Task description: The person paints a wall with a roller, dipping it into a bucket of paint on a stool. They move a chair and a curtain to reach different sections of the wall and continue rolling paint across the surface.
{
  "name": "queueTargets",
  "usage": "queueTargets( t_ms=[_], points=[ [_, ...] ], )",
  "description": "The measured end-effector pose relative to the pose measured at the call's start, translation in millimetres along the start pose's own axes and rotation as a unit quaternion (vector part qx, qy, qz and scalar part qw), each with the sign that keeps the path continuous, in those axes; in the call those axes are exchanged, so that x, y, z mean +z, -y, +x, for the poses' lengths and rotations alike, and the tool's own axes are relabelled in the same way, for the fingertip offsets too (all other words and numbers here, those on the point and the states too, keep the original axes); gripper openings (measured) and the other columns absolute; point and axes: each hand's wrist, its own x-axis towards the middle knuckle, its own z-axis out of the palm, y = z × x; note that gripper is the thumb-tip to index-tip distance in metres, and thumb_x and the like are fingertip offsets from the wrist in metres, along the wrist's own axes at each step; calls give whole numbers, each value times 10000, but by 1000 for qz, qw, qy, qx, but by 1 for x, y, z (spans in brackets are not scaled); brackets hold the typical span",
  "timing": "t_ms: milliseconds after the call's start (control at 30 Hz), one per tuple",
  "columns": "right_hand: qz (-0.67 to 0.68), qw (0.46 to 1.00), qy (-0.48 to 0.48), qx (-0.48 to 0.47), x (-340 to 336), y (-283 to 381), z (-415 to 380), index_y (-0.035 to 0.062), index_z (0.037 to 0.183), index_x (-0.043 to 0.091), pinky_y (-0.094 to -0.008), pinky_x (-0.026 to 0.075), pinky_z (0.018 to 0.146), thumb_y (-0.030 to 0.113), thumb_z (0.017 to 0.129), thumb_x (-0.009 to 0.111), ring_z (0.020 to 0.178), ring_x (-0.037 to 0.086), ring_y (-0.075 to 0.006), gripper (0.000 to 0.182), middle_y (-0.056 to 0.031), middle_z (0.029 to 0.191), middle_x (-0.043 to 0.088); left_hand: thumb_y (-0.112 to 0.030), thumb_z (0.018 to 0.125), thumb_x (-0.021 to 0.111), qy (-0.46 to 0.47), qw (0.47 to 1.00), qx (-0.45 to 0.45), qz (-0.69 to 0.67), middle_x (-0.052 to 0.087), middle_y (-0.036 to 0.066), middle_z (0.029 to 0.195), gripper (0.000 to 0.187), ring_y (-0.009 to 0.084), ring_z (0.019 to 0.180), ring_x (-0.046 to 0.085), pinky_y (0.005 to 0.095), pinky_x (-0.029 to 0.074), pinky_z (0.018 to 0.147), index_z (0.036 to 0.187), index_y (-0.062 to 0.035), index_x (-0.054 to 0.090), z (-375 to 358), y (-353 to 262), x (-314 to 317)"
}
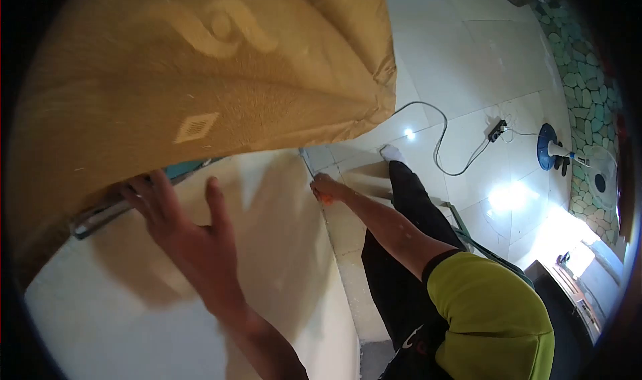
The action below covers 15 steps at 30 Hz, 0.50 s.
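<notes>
A large brown cover (267, 65) with a pale scroll pattern hangs across the upper left. My left hand (187, 239) reaches up to its lower edge, thumb spread and fingers apart, with the fingertips partly hidden in shadow there. Beside them runs a metal edge strip (100, 218). My right hand (328, 187) is closed around a small orange object (326, 198), mostly hidden by the fingers, at the side edge of a cream panel (281, 246). What the object's far end touches cannot be made out.
A cable (443, 142) runs over the tiled floor (481, 65) to a black power strip (497, 130). A fan with a blue base (546, 147) stands at the right. My dark-trousered leg (414, 196) and sock (393, 154) are near the right hand.
</notes>
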Motion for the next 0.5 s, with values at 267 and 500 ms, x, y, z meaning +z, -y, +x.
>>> queueTargets(
  t_ms=[267, 500],
  points=[
    [-6, 968, 234, 90, -140, 77, -256, 91, 928, 524, -210, 353, 416, 136, 754, 574, 476, 430, -72, 186, 21, 637, 449, -296, 876, 548, 112, 974, -62, -187, 159, 289, 1499, 755, 444, 1376, 208, 501, 268, 1079, 1467, -7, 178, -141, -49, 12],
    [-169, 966, 165, 106, -219, 49, -421, 60, 1100, 516, -264, 425, 459, 148, 756, 558, 515, 488, -125, 358, -36, 744, 522, -181, 782, 652, 439, 821, -210, -299, 327, 303, 1423, 850, 410, 1299, 377, 431, 349, 1053, 1449, 41, 176, -390, -57, 89]
  ],
)
